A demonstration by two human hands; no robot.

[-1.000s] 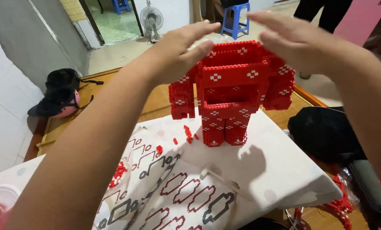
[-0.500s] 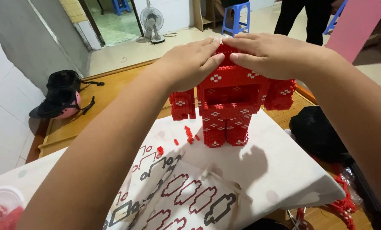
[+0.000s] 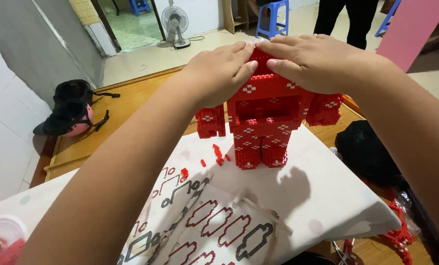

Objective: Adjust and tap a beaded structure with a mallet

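Head view | red brick figure (image 3: pixel 266 122) upright on white table (image 3: pixel 327 196) | left hand (image 3: pixel 219 73), right hand (image 3: pixel 313 59) flat, fingers together, pressing its top | risk: uneven push tips figure toward loose bricks (image 3: pixel 219 156) beside its feet

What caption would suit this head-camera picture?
Both hands, left hand and right hand, press atop a red brick figure standing on a white table.

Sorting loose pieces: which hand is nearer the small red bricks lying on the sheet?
Left. The left hand sits above the loose bricks; the right hand is farther right.
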